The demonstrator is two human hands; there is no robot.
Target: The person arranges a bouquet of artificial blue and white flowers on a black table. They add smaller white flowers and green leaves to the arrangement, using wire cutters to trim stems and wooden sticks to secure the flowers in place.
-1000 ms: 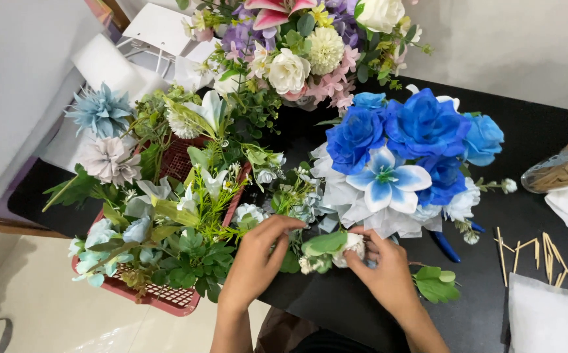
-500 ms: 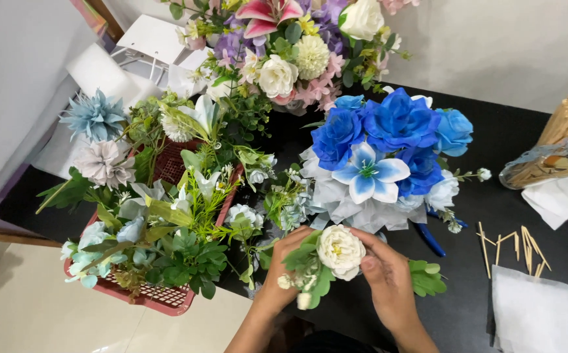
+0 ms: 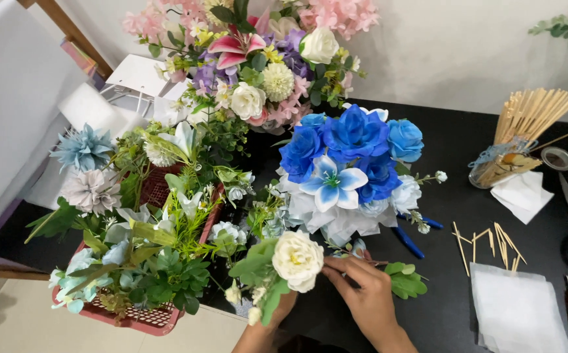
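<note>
Cream rose on a leafy sprig — up off the black worktop now, lifted higher than half a second ago and turned face-up. Held from below by the left hand, closed around the green stems (mostly hidden under the leaves). Right hand pinching at the rose's side, fingertips touching the petals. Just behind — the blue bouquet. To the left, a red basket full of greens. Wooden sticks lying well apart on the right, beside white tissue. Looks picked out and being fixed up in the air.
</note>
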